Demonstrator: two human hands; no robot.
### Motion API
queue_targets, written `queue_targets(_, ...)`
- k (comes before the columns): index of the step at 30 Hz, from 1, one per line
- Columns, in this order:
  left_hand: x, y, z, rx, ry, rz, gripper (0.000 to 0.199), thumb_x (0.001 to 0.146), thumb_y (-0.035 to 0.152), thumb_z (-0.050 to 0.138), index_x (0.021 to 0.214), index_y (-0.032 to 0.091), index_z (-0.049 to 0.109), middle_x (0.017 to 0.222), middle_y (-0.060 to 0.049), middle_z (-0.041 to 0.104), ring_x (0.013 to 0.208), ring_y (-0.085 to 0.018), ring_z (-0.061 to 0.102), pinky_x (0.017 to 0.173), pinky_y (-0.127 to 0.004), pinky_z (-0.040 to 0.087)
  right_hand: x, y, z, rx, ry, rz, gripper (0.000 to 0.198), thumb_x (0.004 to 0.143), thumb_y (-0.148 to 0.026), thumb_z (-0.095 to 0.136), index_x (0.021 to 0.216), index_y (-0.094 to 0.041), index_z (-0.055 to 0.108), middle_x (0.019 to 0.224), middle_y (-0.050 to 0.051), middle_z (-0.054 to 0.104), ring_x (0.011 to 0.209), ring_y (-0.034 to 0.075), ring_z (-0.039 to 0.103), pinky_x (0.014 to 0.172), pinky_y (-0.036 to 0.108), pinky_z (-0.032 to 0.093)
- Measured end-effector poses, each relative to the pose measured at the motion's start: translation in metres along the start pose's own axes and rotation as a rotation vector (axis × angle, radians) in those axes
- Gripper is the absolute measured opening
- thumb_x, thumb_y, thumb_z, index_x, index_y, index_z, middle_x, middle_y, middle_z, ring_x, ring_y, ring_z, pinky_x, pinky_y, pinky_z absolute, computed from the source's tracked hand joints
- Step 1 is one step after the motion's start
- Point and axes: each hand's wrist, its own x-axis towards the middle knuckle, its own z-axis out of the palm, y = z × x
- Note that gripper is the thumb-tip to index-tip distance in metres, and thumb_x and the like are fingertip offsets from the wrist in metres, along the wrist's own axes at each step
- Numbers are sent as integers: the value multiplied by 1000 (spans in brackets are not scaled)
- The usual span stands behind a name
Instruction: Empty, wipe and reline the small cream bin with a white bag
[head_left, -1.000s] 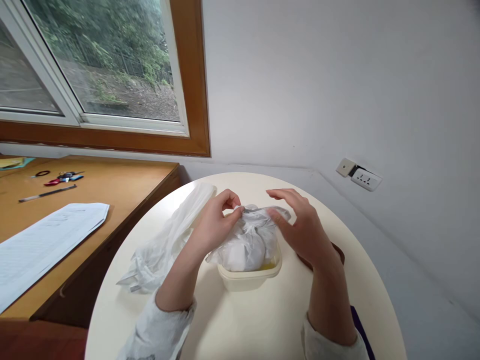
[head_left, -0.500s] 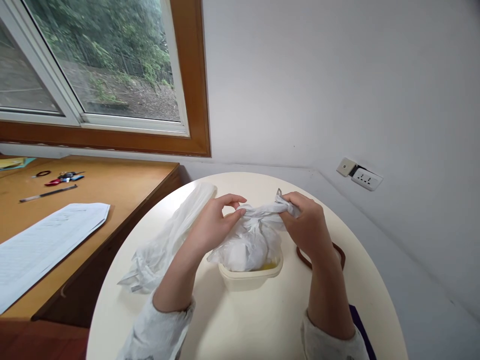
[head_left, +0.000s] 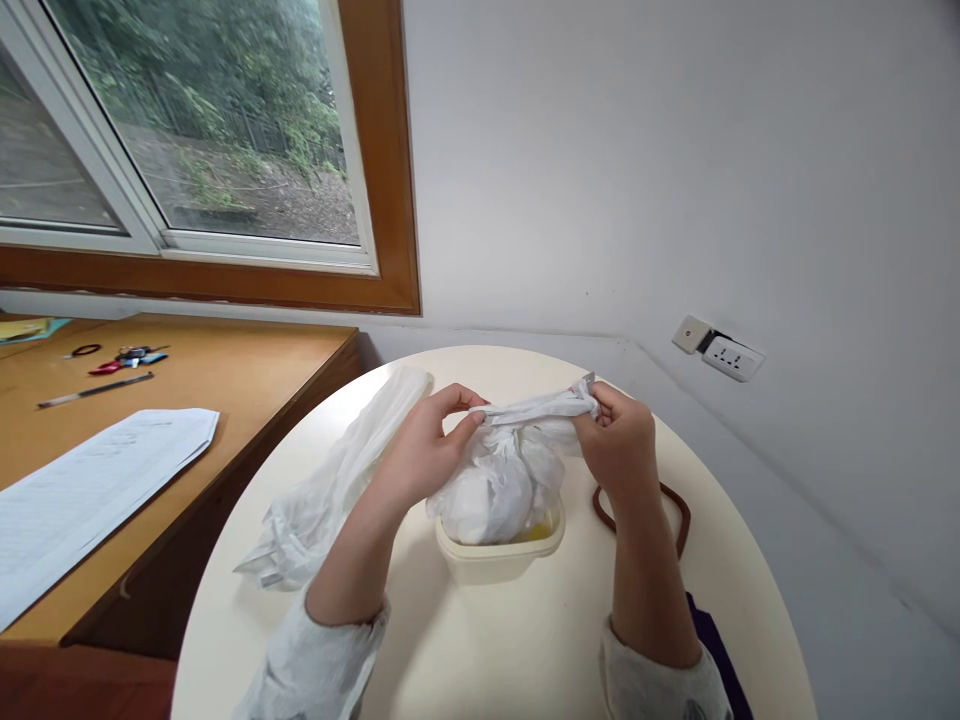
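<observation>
A white plastic bag (head_left: pixel 491 490), bunched and twisted along its top, sits in a cream-coloured tub (head_left: pixel 499 565). My left hand (head_left: pixel 431 445) pinches one end of the twisted part between thumb and fingers. At the other end, my right hand (head_left: pixel 619 440) grips the plastic, a small tip poking up above the fingers. The twisted length is stretched between both hands above the tub. Something yellow (head_left: pixel 541 528) shows inside the tub at its right; what the bag contains is hidden.
Another crumpled white plastic bag (head_left: pixel 330 490) lies on the round table (head_left: pixel 525 660), left of the tub. A brown-rimmed lid (head_left: pixel 681 515) is partly behind my right forearm, with a dark purple item (head_left: pixel 716 650) nearer me. The wooden desk (head_left: pixel 247 360) holds papers (head_left: pixel 112 490), a pen and keys.
My right hand has moved slightly right, drawing the twisted top of the bag longer and straighter. My left hand has barely moved, and the bag's left edge has drawn in over the tub.
</observation>
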Motion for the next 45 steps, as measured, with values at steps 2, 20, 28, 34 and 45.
queue_targets(2, 0, 0, 1, -37, 18, 3, 17, 85, 34, 48, 82, 19, 55, 89, -4, 63, 89, -19, 57, 68, -27, 42, 2, 3, 0, 6, 0, 32, 24, 72, -19, 48, 55, -21, 31, 53, -6, 23, 50, 9, 19, 45, 23, 19)
queue_targets(20, -3, 8, -4, -179, -95, -10, 12, 76, 18, 47, 80, 19, 58, 85, -2, 61, 81, -17, 57, 71, -29, 44, 10, 19, 1, 71, 57, 94, 37, 76, -33, 53, 55, -23, 24, 41, -10, 16, 39, 6, 15, 37, 21, 17)
queue_targets(28, -2, 5, -4, -166, -125, 6, 12, 78, 22, 49, 88, 21, 56, 97, -4, 58, 94, -18, 55, 83, -32, 44, 11, 16, 3, 333, 17, 44, 17, 77, -24, 48, 87, -19, 61, 60, -1, 59, 54, 12, 56, 49, 23, 43)
queue_targets(34, -2, -3, 1, -157, -135, -77, 50, 75, 39, 61, 120, 24, 45, 103, -6, 56, 75, -13, 56, 71, -30, 47, 1, -7, 0, 448, -39, 20, 22, 81, -29, 45, 98, -22, 58, 94, 5, 66, 84, 19, 63, 60, 28, 50)
queue_targets(45, 1, 4, -1, -303, -53, -101, 15, 78, 31, 58, 79, 18, 51, 71, 3, 51, 51, -9, 55, 53, -24, 45, 6, 6, 9, 617, -92, 142, 54, 79, -29, 51, 131, -27, 36, 116, 8, 58, 96, 19, 60, 75, 32, 50)
